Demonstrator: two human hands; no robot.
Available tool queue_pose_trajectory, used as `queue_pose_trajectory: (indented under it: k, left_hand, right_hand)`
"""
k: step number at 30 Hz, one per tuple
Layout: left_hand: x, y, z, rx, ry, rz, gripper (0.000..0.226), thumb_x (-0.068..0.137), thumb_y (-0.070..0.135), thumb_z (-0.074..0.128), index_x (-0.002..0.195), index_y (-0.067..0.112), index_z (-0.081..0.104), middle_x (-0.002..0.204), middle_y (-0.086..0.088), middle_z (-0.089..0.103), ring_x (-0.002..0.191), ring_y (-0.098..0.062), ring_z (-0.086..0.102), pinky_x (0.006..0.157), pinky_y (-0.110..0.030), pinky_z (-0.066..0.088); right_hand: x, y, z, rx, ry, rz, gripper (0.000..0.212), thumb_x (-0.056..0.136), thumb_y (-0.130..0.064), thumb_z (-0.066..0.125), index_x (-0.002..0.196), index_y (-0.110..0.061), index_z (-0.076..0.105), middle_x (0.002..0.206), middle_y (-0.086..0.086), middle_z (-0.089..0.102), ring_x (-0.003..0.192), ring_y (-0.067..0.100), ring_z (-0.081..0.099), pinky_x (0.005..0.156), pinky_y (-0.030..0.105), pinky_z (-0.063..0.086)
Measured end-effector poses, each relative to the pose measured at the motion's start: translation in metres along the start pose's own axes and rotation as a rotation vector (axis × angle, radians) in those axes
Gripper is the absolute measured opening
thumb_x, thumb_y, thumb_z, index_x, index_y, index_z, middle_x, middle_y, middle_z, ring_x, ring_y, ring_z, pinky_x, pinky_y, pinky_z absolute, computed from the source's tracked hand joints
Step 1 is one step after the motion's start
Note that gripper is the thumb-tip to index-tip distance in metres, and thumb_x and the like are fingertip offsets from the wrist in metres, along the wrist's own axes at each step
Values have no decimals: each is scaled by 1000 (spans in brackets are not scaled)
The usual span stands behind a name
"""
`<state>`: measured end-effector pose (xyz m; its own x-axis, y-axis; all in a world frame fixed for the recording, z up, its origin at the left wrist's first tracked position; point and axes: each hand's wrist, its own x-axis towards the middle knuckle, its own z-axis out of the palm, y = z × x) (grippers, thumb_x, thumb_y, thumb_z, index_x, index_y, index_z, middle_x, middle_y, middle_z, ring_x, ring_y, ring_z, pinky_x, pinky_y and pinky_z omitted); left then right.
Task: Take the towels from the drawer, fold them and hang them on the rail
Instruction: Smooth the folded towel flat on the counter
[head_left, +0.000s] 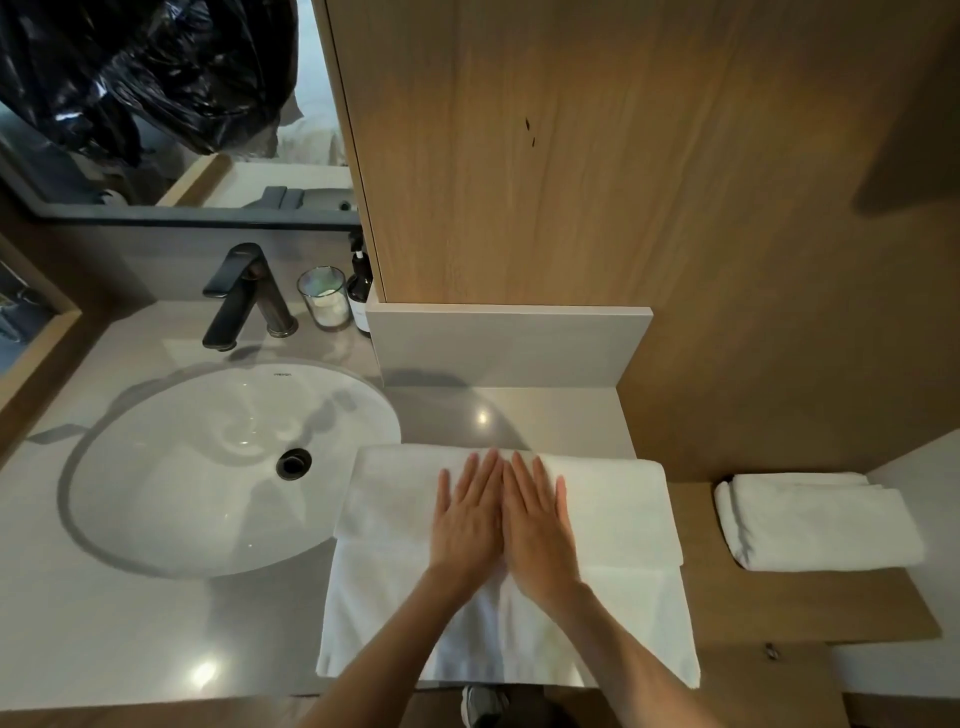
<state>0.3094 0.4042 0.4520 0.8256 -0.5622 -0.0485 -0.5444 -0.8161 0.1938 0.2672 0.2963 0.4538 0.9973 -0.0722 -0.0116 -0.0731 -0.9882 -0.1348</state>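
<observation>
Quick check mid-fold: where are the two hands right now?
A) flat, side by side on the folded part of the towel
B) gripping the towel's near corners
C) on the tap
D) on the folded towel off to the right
A: the left hand and right hand lie flat, fingers straight, side by side on the towel spread on the counter.

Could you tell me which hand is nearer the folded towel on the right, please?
Right. The right hand rests flat on the spread towel, left of the folded towel; the left hand rests beside it, farther left.
</observation>
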Motion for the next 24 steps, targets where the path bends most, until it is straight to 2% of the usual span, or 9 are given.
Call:
queue_pose_trajectory:
  k: [2,4,7,9,13,17,19,21,24]
  left_hand:
    - [-2,-6,0,50,-30,-17,62,98,50,23,152,19,23,160,-1,16,147,-23,10,114,-48,8]
    - [-3,-16,-5,24,-9,-27,56,99,48,9,153,32,10,161,9,-2,147,-14,-10,117,-45,-5]
    - [-10,-38,-14,-35,37,-112,51,99,50,13,150,44,11,159,15,-5,146,-8,-14,118,-43,-8]
    - [-17,-57,-19,-51,46,-181,51,99,51,16,150,45,12,160,14,-2,147,-8,-12,119,-42,-7]
    - [-33,-87,-30,-70,35,-258,56,95,57,9,150,46,4,159,14,-10,146,-10,-13,120,-41,-4]
    - [-39,-100,-36,-90,-18,-234,70,86,63,-3,152,40,-1,160,11,-9,145,-9,-14,119,-40,-6]
    - [-34,-104,-42,-42,-27,-203,80,82,68,-7,153,32,2,159,9,-5,147,-12,-7,118,-42,-4]
    - [-23,-109,-52,-41,-51,-151,76,89,68,9,154,28,5,160,8,0,149,-16,0,118,-44,0]
    - [1,-114,-69,-112,-169,-44,73,95,46,50,153,27,11,161,6,12,149,-18,6,118,-46,8]
  right_hand:
    - [-2,9,1,-40,48,-41,54,95,-35,46,145,-13,44,156,8,30,146,31,22,116,54,9]
    - [-4,26,-6,-5,-21,-14,55,99,-45,27,150,-27,33,161,-3,15,149,23,11,119,54,4]
    - [-9,58,-13,2,-100,72,60,92,-67,-1,150,-50,3,160,-16,-13,148,19,-15,115,52,-17]
    - [-17,79,-21,-8,-115,137,62,86,-71,-12,146,-56,-10,156,-19,-24,145,18,-26,113,52,-23]
    - [-32,113,-31,13,-144,250,57,89,-70,-5,143,-56,-19,153,-19,-32,141,16,-35,116,53,-17]
    - [-35,116,-38,38,-183,263,66,86,-71,-9,148,-49,-14,160,-10,-21,144,18,-28,119,50,-8]
    - [-29,113,-51,-22,-213,236,66,90,-67,2,152,-43,-2,163,-2,-6,148,25,-15,118,52,-7]
    - [-16,111,-70,-29,-230,200,61,98,-54,32,152,-37,12,161,1,13,149,27,0,117,57,-4]
    - [10,106,-95,4,-309,132,72,90,-36,59,151,-35,21,152,0,31,145,24,16,118,57,-2]
